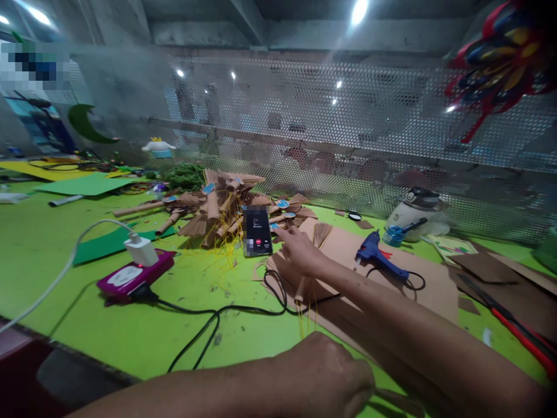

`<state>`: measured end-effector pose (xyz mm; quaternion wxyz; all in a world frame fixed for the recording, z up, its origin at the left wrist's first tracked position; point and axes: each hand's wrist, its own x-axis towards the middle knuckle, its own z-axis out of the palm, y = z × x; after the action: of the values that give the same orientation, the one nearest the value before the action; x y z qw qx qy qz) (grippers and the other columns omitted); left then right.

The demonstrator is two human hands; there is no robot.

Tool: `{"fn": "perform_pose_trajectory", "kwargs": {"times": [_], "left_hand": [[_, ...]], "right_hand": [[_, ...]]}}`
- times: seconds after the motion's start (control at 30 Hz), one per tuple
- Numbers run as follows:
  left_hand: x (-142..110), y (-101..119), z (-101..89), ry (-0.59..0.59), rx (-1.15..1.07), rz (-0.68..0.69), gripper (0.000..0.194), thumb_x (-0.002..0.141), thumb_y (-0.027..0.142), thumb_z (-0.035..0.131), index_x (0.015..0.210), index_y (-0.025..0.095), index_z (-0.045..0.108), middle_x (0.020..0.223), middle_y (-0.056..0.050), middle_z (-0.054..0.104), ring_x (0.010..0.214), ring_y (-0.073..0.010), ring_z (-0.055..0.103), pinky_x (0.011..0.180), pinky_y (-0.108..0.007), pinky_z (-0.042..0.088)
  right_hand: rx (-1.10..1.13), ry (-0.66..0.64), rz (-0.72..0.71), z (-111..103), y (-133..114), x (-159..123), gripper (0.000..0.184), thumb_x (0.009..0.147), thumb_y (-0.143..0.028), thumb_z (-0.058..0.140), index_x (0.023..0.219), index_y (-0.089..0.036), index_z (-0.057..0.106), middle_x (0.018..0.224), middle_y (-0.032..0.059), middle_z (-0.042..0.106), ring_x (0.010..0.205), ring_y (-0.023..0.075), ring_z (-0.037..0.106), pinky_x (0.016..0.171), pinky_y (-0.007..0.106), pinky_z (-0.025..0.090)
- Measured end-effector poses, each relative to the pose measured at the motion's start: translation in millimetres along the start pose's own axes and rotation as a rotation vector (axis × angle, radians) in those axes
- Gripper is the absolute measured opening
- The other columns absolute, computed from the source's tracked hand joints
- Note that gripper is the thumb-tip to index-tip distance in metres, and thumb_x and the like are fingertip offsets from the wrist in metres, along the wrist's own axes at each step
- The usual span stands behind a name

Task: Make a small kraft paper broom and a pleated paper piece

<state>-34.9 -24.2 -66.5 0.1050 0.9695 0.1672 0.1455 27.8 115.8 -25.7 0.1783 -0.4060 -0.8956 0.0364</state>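
Observation:
My right hand [296, 248] reaches over the table with its index finger stretched to the right edge of a phone [256, 232], which stands propped up with a lit call screen. I see nothing held in it. Beneath that hand lies a small brown paper broom [322, 233]; yellow threads trail from its rolled handle [300, 292]. Low in the picture, my left hand [331, 371] is curled closed, back of the hand up. Its fingertips are hidden. A brown paper strip [398, 400] shows just beyond its knuckles, and I cannot tell whether the hand grips it.
Behind the phone is a pile of brown paper brooms [213, 203]. A blue glue gun [376, 255] lies on brown card [429, 287]. Red-handled scissors [513, 328] are at right. A purple power strip [137, 276] with a white charger [141, 249] sits left; its black cable [256, 309] crosses the table.

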Motion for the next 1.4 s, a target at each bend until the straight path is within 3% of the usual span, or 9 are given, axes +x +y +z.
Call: {"fn": "perform_pose_trajectory", "kwargs": {"times": [0.2, 0.4, 1.4], "left_hand": [[0, 2, -2.9, 0.003, 0.006, -0.001, 0.007, 0.08, 0.023, 0.056, 0.075, 0.021, 0.051, 0.063, 0.004, 0.059, 0.058, -0.0115, 0.054, 0.054, -0.022, 0.037], [-1, -2, 2.4, -0.002, -0.006, 0.004, 0.006, 0.082, 0.026, 0.055, 0.08, 0.022, 0.052, 0.06, 0.004, 0.057, 0.057, -0.0125, 0.055, 0.05, -0.023, 0.034], [0, -1, 3.4, -0.004, -0.034, -0.005, 0.004, 0.083, 0.025, 0.053, 0.083, 0.022, 0.053, 0.062, 0.004, 0.058, 0.059, -0.0121, 0.055, 0.052, -0.023, 0.035]], "right_hand": [[-0.008, -0.059, -0.025, 12, -4, 11, 0.061, 0.075, -0.017, 0.05, 0.134, -0.01, 0.036, 0.122, 0.0141, 0.058, 0.115, 0.029, 0.04, 0.089, 0.042, 0.036], [-0.031, -0.081, -0.002, 17, -4, 17, 0.059, 0.073, -0.018, 0.051, 0.131, -0.011, 0.039, 0.121, 0.0164, 0.056, 0.113, 0.0294, 0.042, 0.09, 0.044, 0.035], [-0.069, -0.114, 0.021, 17, -10, 19, 0.055, 0.076, -0.02, 0.05, 0.129, -0.011, 0.039, 0.122, 0.0187, 0.054, 0.119, 0.0292, 0.039, 0.093, 0.045, 0.034]]}}
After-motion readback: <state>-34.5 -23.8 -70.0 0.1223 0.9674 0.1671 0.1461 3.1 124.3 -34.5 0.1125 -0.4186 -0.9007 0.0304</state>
